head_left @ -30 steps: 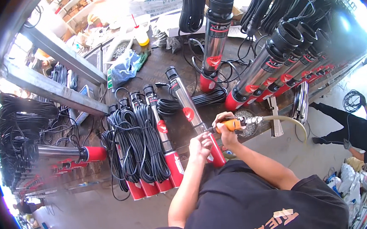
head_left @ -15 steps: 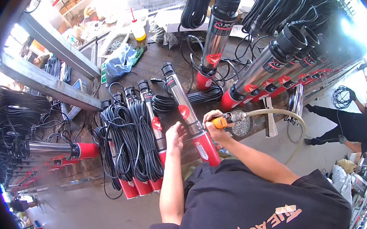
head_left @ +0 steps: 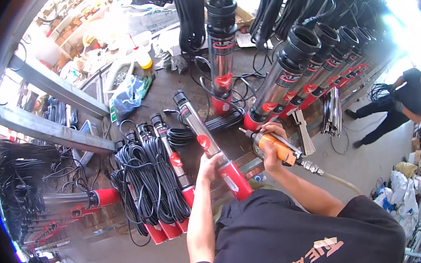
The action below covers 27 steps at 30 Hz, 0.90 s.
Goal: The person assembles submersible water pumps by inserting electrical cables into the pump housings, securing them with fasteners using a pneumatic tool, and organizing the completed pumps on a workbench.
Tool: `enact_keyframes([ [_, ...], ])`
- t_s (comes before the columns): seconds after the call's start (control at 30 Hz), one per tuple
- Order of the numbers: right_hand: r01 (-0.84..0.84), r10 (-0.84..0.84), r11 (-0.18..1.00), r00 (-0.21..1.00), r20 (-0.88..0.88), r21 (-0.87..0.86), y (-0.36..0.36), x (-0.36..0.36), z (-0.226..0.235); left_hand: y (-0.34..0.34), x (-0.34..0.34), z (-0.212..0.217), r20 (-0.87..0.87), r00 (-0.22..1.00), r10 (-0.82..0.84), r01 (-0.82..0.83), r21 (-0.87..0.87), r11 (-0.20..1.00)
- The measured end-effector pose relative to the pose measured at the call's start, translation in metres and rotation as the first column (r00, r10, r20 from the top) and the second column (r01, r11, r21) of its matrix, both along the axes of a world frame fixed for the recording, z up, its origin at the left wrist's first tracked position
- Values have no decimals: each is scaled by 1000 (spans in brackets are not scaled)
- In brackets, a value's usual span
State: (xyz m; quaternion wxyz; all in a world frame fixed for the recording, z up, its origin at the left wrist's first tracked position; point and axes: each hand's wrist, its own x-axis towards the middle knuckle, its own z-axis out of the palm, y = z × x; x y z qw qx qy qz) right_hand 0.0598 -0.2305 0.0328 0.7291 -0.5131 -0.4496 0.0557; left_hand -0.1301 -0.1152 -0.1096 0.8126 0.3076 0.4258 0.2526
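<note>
A slim steel submersible pump (head_left: 199, 129) with a black top and a red base lies at a slant in front of me, its base close to my shirt. My left hand (head_left: 209, 165) is wrapped round the tube just above the red base. In my right hand (head_left: 271, 151) is an orange air screwdriver (head_left: 281, 149), fingers closed about its body, tip pointing up and left, apart from the pump. A hose trails from its rear fitting. Left of the pump lie several similar pumps (head_left: 171, 152) with coiled black cables (head_left: 147, 182) on them.
Larger steel pumps (head_left: 281, 82) stand in a row at the right, with another pump (head_left: 221, 63) upright behind. Grey metal beams (head_left: 55, 126) cross at the left. A blue plastic bag (head_left: 126, 99) and yellow bottle (head_left: 143, 58) sit farther back. A co-worker (head_left: 393, 103) stands at the right.
My left hand has come down onto the pump. My right hand has moved right, away from it, and the screwdriver has turned so its whole body shows. The view has shifted.
</note>
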Motion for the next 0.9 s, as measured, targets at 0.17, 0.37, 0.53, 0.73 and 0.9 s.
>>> enact_keyframes([
  [0.17,-101,-284,917,512,-811,-385,-50,11,-88,-16,27,2,-517,855,38,110,252,961],
  [0.37,-263,-284,942,-296,-912,-207,-46,41,-127,-20,25,-2,-666,744,57,218,323,921],
  [0.53,-340,-230,939,-488,-842,-60,-26,67,-130,-21,6,2,-352,935,46,35,220,975],
  [0.73,-402,-223,915,-473,-852,-16,-14,72,-125,-47,-52,37,-315,932,181,-174,51,983],
  [0.9,-813,-253,440,297,-921,-383,-35,17,-85,-91,-71,68,-161,955,251,-273,-139,952],
])
